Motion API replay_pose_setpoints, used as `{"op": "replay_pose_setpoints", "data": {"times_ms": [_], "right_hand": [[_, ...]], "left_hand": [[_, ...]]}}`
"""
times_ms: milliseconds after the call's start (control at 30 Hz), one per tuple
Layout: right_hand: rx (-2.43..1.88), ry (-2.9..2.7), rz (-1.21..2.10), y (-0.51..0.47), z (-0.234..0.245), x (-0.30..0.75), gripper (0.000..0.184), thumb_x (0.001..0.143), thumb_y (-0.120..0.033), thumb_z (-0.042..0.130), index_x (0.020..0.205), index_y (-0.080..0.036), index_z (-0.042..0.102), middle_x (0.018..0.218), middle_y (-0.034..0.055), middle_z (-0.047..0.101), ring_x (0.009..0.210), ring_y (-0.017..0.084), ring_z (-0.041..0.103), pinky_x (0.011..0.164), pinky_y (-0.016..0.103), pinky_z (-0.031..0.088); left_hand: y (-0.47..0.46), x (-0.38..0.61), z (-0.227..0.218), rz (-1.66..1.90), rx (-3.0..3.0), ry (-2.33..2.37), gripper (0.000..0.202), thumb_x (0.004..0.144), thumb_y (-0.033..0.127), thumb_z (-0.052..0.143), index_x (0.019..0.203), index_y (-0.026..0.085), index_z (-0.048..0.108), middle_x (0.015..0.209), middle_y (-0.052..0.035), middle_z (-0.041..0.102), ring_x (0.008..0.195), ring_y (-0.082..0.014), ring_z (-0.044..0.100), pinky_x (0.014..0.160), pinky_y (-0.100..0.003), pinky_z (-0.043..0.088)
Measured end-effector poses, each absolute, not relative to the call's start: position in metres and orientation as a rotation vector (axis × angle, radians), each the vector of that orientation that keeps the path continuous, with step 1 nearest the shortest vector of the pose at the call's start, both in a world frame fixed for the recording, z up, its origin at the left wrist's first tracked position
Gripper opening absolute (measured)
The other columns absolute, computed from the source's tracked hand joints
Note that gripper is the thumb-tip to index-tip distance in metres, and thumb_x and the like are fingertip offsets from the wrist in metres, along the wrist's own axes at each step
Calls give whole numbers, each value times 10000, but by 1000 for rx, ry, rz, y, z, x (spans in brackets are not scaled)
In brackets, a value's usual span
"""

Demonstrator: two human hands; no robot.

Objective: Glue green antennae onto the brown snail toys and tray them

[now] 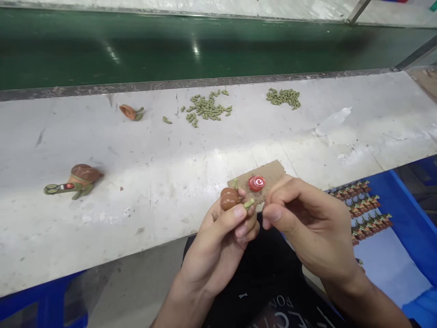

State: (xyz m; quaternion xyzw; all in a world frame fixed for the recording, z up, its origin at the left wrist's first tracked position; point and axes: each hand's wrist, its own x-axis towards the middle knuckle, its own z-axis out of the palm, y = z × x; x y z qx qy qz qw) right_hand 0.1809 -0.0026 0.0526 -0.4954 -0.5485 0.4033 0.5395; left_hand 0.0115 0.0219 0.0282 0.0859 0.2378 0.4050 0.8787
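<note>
Two hands above the desk's (pixel 136 150) near edge: left hand (pixel 221 237) grip closed on brown shell (pixel 229 198), its green stub (pixel 249 203) turned rightward, seemingly for reach of the right hand (pixel 307 223), grip pinched shut just beside, contents unseen.

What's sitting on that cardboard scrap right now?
A red cap lies on the cardboard. The left hand with its brown shell and the right hand cover the near edge.
</note>
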Motion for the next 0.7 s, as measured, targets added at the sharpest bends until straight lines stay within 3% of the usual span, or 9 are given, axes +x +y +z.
{"op": "replay_pose_setpoints", "data": {"times_ms": [133,300,433,500,567,600,700], "right_hand": [[-1170,-1304,960,1,54,174,339,1180,-273,744,842,-267,748,748,-22,700,704,163,649,697,342,567],[-1227,-1223,958,-1,47,179,201,1088,-238,866,918,-267,764,846,-19,707,704,148,623,632,304,523],[-1272,-1196,996,-4,44,185,460,1203,-387,715,772,-247,635,719,-35,517,632,134,483,566,293,435],[-1264,-1176,1042,-4,44,186,382,1160,-401,793,818,-259,703,730,-31,591,654,140,564,580,282,491],[-1260,-1165,1115,-3,46,185,156,1023,-331,964,950,-282,835,798,-27,736,686,141,676,617,263,587],[-1260,-1158,1150,-2,47,184,135,968,-283,1009,993,-290,877,821,-27,784,690,140,715,631,251,623],[-1248,-1107,1223,0,48,183,94,954,-215,990,955,-287,931,801,-20,845,645,137,771,612,230,677]], "left_hand": [[22,11,25,855,143,506,236,914,217,1040,911,206,804,856,22,630,652,-51,437,663,-149,505],[23,9,24,879,188,578,258,901,210,1038,954,197,787,838,30,630,640,-51,452,653,-156,507],[23,7,23,905,330,663,295,899,268,1045,1012,199,781,776,56,580,631,-66,453,635,-183,493],[20,7,21,920,454,730,300,925,307,1033,1050,214,778,789,49,624,660,-90,520,676,-221,538],[16,8,19,963,613,837,295,960,330,1016,1082,238,764,872,27,715,754,-132,651,775,-275,609],[14,9,18,1000,694,902,292,975,329,1008,1095,252,754,927,17,757,816,-156,712,828,-301,634],[9,12,19,1118,861,1044,286,995,276,987,1113,285,726,981,20,815,909,-196,805,869,-329,664]]}}
